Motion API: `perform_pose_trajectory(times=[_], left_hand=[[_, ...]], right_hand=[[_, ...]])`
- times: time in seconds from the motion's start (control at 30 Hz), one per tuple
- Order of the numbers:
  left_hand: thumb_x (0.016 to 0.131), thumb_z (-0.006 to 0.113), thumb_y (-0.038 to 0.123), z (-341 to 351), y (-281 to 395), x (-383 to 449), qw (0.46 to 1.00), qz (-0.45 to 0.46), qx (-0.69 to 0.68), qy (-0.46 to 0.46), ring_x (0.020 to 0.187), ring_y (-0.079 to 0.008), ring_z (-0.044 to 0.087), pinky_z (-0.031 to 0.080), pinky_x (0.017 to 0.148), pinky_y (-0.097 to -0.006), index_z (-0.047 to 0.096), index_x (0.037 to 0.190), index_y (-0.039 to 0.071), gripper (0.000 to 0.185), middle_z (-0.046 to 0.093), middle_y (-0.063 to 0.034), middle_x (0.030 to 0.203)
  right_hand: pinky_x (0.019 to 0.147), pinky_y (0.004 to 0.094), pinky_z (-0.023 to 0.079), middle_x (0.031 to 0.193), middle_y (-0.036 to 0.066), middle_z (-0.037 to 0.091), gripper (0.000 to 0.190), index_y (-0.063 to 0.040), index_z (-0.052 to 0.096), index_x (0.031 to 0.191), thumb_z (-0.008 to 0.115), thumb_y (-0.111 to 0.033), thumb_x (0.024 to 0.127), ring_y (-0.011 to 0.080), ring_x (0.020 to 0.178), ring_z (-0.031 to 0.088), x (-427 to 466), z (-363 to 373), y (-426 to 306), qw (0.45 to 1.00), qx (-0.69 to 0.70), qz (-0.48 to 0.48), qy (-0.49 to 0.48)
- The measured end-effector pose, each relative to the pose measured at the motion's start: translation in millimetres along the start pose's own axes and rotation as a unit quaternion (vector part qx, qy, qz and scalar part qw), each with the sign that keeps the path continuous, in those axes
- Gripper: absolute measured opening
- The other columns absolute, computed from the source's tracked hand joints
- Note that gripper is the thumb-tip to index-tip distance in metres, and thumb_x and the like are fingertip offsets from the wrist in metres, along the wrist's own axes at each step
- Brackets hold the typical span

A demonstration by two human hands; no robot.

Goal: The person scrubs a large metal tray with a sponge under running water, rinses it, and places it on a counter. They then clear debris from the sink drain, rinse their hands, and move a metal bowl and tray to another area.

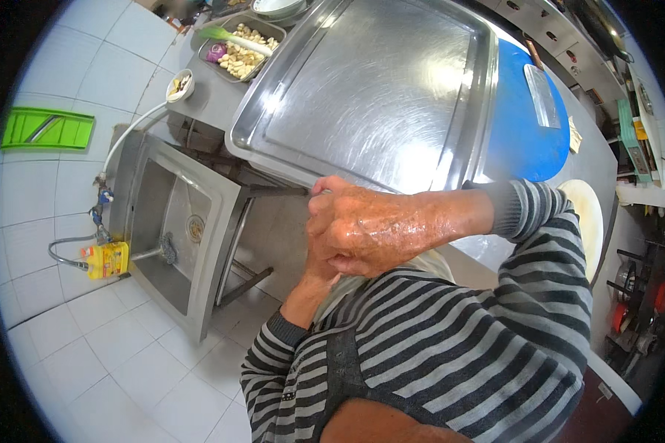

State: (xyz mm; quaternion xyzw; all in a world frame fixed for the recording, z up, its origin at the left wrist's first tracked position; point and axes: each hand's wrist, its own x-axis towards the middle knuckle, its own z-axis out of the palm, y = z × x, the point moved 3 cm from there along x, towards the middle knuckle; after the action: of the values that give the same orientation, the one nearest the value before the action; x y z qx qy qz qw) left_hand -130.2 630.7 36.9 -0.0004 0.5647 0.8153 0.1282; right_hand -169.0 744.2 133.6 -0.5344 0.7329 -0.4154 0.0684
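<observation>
My right hand [360, 232] lies across my left hand [318, 263], with its fingers curled onto it. Wet shine covers the back of my right hand and forearm. Most of my left hand is hidden underneath, so its fingers cannot be made out. Both hands are close before my body, at the near edge of a large stainless steel tray [360, 105]. No object shows between them. To the left of the hands stands a stainless steel sink [221, 191], holding a wire scrubber [168, 248] with a handle.
A blue cutting board [515, 138] with a cleaver [542, 97] is at right, near a white round board [584, 216]. A metal container [204, 60] holds garlic cloves, a red onion [216, 52] and a leek [238, 41]. A yellow jug [108, 260] stands beside the sink.
</observation>
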Motion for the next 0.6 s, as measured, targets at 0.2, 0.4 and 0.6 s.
perform_pose_trajectory(times=[0.2,0.4,0.6], left_hand=[[0.085,0.060,0.011,-45,-17,11,0.960,0.128,0.243,-0.060,0.076,-0.0121,0.060,0.046,0.059,-0.0235,0.059,0.106,0.002,0.023,0.063,-0.0057,0.092],[0.086,0.059,0.013,-110,4,-26,0.979,-0.118,0.020,0.162,0.061,-0.0113,0.058,0.040,0.049,-0.0220,0.058,0.109,0.000,0.026,0.064,-0.0083,0.082],[0.089,0.055,0.016,-214,-15,-72,0.957,-0.072,-0.070,0.271,0.066,-0.0109,0.056,0.042,0.055,-0.0223,0.058,0.110,0.002,0.026,0.062,-0.0059,0.083]], right_hand=[[0.091,0.0433,0.034,0.071,0.005,0.053,0.005,-0.005,0.059,0.065,0.063,-0.005,0.066,0.0217,0.078,0.052,15,2,-5,0.999,0.026,-0.025,-0.032],[0.090,0.0434,0.036,0.071,0.007,0.051,0.005,-0.005,0.059,0.069,0.064,-0.004,0.066,0.0227,0.077,0.051,37,9,8,0.990,0.010,0.018,-0.142],[0.091,0.0437,0.037,0.071,0.006,0.053,0.014,-0.005,0.060,0.071,0.066,0.003,0.062,0.0222,0.071,0.052,105,26,10,0.991,-0.041,0.039,-0.123]])
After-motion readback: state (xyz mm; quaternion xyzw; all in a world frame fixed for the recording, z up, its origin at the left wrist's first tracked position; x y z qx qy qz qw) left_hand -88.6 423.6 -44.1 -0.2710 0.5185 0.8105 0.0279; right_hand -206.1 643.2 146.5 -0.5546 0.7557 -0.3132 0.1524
